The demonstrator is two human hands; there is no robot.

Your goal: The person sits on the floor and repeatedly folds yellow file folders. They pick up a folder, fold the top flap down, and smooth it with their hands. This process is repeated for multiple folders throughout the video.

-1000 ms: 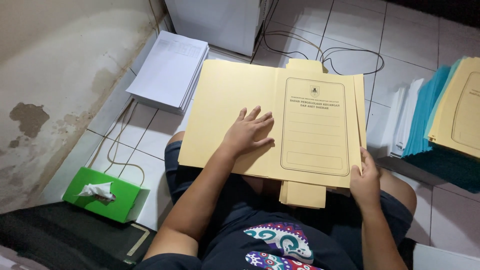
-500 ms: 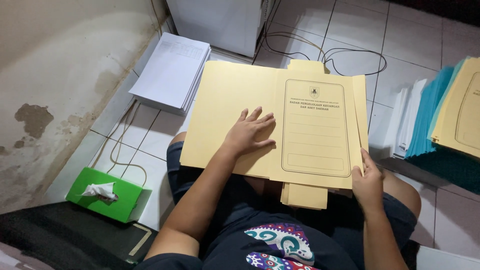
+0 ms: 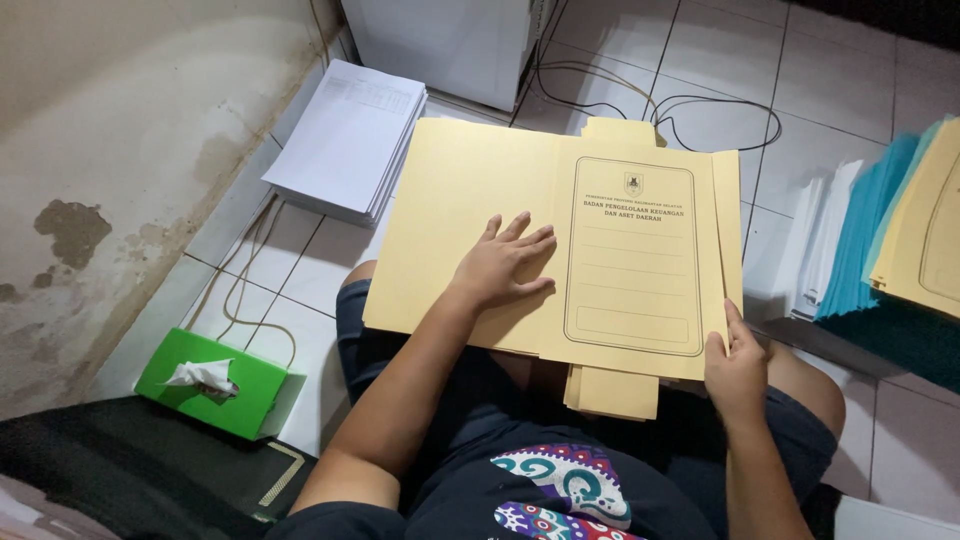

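An open pale-yellow cardboard folder point(image 3: 620, 250) lies spread across my lap, its printed cover panel on the right and flaps sticking out at top and bottom. My left hand point(image 3: 505, 265) rests flat, fingers spread, on the folder's left panel beside the centre fold. My right hand point(image 3: 735, 365) grips the folder's lower right edge, thumb on top.
A stack of white printed sheets point(image 3: 350, 140) sits on the tiled floor at upper left. A green tissue box point(image 3: 215, 382) stands at lower left near thin cables. Stacked teal and yellow folders point(image 3: 890, 240) lie at right. A white appliance point(image 3: 450, 40) and black cable point(image 3: 700, 110) are behind.
The view has shifted very slightly. Both hands and the folder stay in nearly the same place.
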